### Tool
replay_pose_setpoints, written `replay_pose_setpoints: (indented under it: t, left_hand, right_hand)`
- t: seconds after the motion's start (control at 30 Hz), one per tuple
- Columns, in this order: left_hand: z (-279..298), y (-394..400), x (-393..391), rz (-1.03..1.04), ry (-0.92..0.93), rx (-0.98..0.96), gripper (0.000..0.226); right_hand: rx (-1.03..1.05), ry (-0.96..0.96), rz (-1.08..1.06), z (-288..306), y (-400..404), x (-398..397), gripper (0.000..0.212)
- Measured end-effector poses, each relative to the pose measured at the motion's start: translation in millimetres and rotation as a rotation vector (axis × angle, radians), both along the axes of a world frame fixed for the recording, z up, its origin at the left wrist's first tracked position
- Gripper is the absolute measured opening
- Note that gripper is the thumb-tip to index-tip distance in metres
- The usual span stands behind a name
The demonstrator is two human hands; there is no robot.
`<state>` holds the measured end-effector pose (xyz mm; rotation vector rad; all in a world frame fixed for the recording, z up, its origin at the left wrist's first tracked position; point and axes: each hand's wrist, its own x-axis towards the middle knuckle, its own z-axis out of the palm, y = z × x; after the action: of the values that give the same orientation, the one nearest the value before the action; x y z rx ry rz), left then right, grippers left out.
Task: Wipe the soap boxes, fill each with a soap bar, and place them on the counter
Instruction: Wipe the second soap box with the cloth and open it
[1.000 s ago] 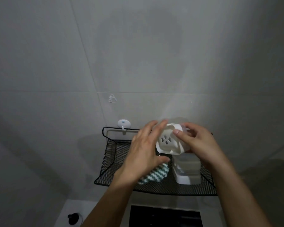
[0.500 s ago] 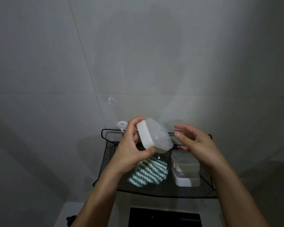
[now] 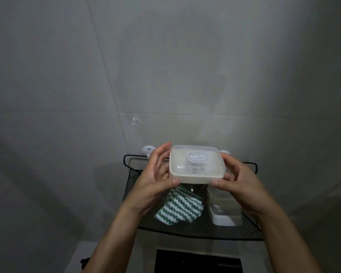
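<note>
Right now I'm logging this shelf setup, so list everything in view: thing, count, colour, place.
soap box: one, translucent white with lid on, held up in front of the shelf
stacked soap boxes: a stack, exact count unclear, translucent white, right side of the shelf
cloth: one, green and white zigzag, on the shelf left of the stack
mesh shelf: one, black, mounted on the wall
wall hook: one, white, on the wall at the shelf's upper left
tiled wall: grey, behind everything
dark panel: one, black, below the shelf
left hand: grips the soap box's left end
right hand: grips its right end
</note>
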<state>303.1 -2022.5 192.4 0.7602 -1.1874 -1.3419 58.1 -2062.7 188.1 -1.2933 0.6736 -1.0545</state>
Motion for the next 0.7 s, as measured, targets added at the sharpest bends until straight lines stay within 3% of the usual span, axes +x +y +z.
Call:
replay_pose_setpoints:
  t: [0.37,0.53,0.7]
  left_hand:
    - [16,-9,4,0.234,-0.215,0.046,0.047]
    - [29,-16,-6,0.413,-0.204,0.159,0.06]
    - [29,-21,-5,0.493,-0.262,0.175,0.044]
  right_hand:
    - [0.027,-0.019,0.013,-4,1,-3,0.089]
    - [0.027,-0.004,0.078,-4,2,0,0.092]
    - [0.032,-0.003,0.113,-2,5,1,0.09]
